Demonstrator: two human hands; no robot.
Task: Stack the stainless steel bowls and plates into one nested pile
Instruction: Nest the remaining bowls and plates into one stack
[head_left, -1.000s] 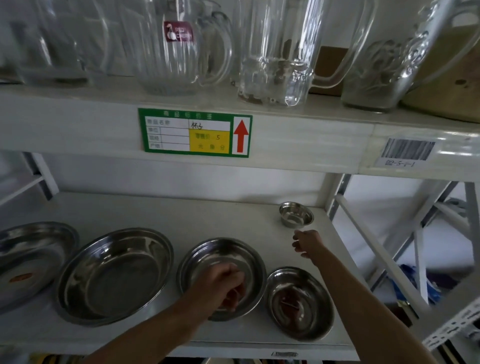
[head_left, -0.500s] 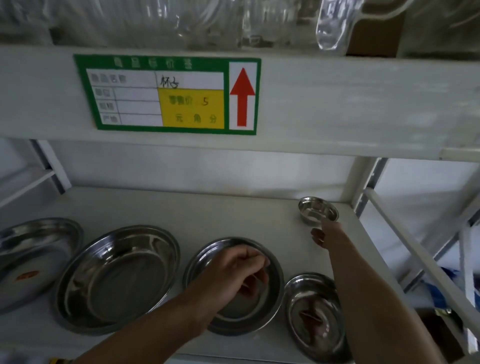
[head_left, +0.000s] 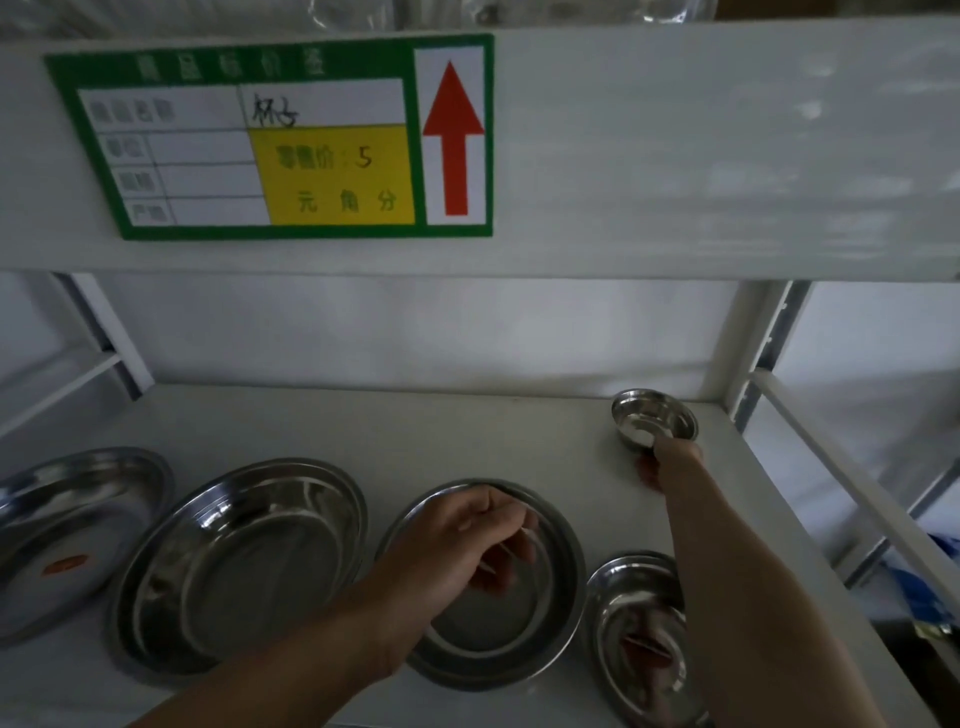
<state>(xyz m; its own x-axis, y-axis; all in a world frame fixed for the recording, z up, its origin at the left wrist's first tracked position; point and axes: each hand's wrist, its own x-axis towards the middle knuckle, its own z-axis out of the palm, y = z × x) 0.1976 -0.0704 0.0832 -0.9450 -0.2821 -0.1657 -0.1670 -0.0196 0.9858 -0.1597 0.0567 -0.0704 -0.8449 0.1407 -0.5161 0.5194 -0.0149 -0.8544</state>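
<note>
Small bowl (head_left: 653, 423) sits back right on shelf (head_left: 363, 431); my right hand (head_left: 670, 462) pinches its near rim. Light, stiff, slick steel. Left hand (head_left: 467, 545) grips mid plate (head_left: 550, 623) rim.

Four wide steel plates (head_left: 239, 566) in a row, one small steel bowl (head_left: 653, 418) at the right fingertips, two hands (head_left: 457, 551), one price label (head_left: 270, 137).
</note>
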